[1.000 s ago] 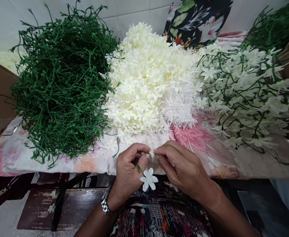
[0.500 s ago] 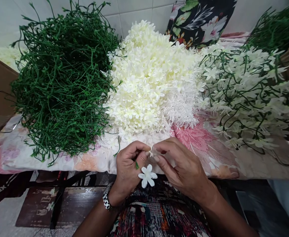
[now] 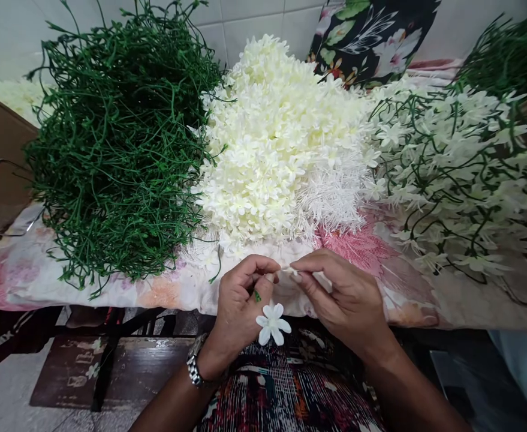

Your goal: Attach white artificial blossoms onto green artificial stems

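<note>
Left grip (image 3: 245,297), lower centre of the frame, has thumb and forefinger brought together at the tips, pinching one end of a slim pale piece (image 3: 289,271); a green tip (image 3: 257,296) shows against its thumb. Just below, a white flower (image 3: 273,325) hangs face-up; how it is held is hidden. Right grip (image 3: 351,300), right of centre, pinches the other end of the pale piece between thumb and forefinger.

Across the frame, a brown cardboard panel (image 3: 0,144) stands at the far left. Beside it, filling the upper left, rises a tangled heap of green stems (image 3: 119,144). At upper centre a mound of cream blossoms (image 3: 267,132) touches that heap, with a patch of white filaments (image 3: 333,192) at its lower right edge. Black floral fabric (image 3: 371,45) stands behind, upper right of centre. At the right, white flowers on green stems (image 3: 461,174) lie in a loose pile. Beneath everything, the floral cloth (image 3: 123,293) covers the bench. A metal watch (image 3: 194,367) circles the left wrist, lower centre-left.
</note>
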`<state>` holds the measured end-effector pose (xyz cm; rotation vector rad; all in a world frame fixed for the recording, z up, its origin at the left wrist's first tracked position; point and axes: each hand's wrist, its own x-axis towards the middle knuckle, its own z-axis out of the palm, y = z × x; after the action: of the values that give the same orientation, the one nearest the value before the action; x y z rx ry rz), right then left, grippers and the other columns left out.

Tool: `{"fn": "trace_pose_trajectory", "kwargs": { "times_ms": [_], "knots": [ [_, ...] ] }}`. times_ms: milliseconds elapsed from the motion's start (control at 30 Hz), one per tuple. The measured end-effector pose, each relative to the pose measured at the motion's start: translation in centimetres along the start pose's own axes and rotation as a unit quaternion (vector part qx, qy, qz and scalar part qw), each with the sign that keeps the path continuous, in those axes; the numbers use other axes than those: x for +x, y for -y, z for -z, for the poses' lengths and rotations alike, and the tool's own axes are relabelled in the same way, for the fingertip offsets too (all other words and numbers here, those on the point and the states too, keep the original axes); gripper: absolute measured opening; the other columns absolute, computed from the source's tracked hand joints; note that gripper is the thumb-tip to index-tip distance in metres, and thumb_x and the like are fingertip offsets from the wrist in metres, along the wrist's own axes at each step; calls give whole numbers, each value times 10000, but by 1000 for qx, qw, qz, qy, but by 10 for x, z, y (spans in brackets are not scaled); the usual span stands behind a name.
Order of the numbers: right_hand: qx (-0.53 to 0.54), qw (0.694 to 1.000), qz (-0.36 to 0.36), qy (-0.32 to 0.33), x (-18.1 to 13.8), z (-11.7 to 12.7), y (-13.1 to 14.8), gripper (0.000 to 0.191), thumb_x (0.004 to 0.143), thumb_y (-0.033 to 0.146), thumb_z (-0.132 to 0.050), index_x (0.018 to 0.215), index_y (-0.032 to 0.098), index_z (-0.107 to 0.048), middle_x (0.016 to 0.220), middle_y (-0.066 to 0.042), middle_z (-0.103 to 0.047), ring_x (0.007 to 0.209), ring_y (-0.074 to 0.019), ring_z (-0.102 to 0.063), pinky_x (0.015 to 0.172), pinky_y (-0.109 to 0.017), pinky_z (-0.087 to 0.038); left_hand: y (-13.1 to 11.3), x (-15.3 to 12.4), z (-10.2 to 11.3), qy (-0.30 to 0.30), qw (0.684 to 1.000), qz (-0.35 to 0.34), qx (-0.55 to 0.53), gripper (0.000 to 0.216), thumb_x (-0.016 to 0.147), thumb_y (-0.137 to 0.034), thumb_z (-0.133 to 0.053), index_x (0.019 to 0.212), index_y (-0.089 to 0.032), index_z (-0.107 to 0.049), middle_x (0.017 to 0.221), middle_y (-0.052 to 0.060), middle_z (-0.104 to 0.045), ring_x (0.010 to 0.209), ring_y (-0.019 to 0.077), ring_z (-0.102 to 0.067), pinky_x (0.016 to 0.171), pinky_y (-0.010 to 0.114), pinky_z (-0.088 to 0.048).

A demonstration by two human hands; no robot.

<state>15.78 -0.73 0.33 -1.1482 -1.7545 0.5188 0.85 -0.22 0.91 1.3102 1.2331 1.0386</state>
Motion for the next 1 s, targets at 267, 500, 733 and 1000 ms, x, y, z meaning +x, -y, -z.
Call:
{"fn": "trace_pose_trajectory", "kwargs": {
  "times_ms": [267,500,733,1000],
  "knots": [
    [139,984,37,101,16,12,16,78,850,152,-535,812,189,-591,815,-32,-635,781,-129,-606,664,-254,-499,-4,5,-3,73,986,-45,141,135,765,-109,-503,863,-202,-512,698,-23,-594,619,122,-547,545,221,-416],
    [63,996,19,57,10,3,9,98,851,119,-496,803,171,-564,702,-6,-600,631,-107,-573,565,-229,-465,-2,0,-6,76,985,-64,140,150,777,-73,-457,848,-205,-472,712,-18,-588,614,113,-548,544,215,-424],
    [72,997,-2,23,7,1,7,77,855,155,-515,803,187,-563,730,-13,-600,679,-126,-583,599,-256,-473,7,-3,-2,25,988,-114,103,107,822,-142,-489,727,-182,-519,604,-31,-493,512,81,-451,460,187,-356],
    [12,999,26,39,7,13,8,104,848,114,-511,817,203,-555,708,-18,-582,648,-128,-552,568,-257,-451,5,-2,-1,18,994,-101,31,106,797,-171,-524,708,-171,-579,574,-29,-493,471,80,-437,438,196,-352]
  ]
}}
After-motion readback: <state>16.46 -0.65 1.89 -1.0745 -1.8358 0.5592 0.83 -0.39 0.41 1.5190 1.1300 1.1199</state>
